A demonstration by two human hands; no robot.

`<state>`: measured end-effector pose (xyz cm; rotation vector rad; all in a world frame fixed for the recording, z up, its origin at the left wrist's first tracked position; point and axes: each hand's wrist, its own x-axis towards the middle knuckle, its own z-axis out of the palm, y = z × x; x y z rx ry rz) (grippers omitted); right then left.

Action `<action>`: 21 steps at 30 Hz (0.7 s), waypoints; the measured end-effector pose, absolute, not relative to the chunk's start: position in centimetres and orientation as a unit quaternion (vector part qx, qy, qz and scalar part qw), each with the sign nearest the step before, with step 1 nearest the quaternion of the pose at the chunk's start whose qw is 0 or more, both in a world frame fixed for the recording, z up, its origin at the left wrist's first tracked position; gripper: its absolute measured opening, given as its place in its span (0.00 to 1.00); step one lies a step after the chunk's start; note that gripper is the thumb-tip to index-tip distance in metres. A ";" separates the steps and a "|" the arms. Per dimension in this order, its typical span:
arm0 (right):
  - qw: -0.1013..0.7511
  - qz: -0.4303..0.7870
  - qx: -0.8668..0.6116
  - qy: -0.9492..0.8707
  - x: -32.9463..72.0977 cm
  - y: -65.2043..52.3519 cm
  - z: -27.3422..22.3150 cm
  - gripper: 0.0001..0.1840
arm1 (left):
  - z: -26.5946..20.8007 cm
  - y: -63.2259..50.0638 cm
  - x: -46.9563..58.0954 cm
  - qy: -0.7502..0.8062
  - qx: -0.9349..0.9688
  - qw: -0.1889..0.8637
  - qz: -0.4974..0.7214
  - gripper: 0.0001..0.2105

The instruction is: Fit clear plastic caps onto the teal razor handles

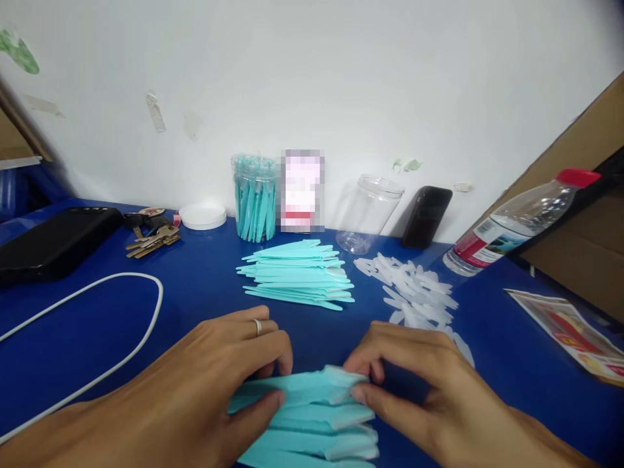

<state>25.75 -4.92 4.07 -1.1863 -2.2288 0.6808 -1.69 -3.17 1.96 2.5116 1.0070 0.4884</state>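
Observation:
In front of me lies a row of turquoise eyebrow razors (pixel 312 442), side by side, with whitish translucent covers at their right ends. My left hand (pixel 229 370) pinches the handle of the topmost razor (pixel 312 388) between thumb and fingers. At its right end, my right hand (pixel 414 383) closes thumb and forefinger on the pale blade cover (pixel 345 373). Farther back, a heap of similar turquoise razors (pixel 297 273) rests on the blue table. Right of that heap is a loose pile of translucent blade covers (pixel 414 289), partly behind my right hand.
Along the wall stand a jar full of turquoise razors (pixel 255 201), a lit phone (pixel 302 188), a tilted-looking clear jar (pixel 368 211), a dark phone (pixel 426 216) and a water bottle (pixel 511 227). Leftward are a white lid (pixel 203 215), keys (pixel 155 240), a black power bank (pixel 58 244) and a white cable (pixel 158 292).

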 end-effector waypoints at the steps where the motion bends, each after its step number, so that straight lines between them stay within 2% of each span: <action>1: 0.263 0.249 -0.437 -0.823 25.8 -4.8 3.8 0.05 | 1.9 -2.9 -1.6 0.357 0.896 0.202 0.172 0.06; 10: 0.274 0.277 -0.448 -0.805 26.1 -4.0 2.4 0.04 | 1.8 -2.3 -1.2 0.370 0.887 0.228 0.155 0.06; 21: 0.259 0.303 -0.442 -0.803 26.1 -4.2 2.9 0.04 | 1.8 -2.8 -1.5 0.349 0.899 0.199 0.174 0.06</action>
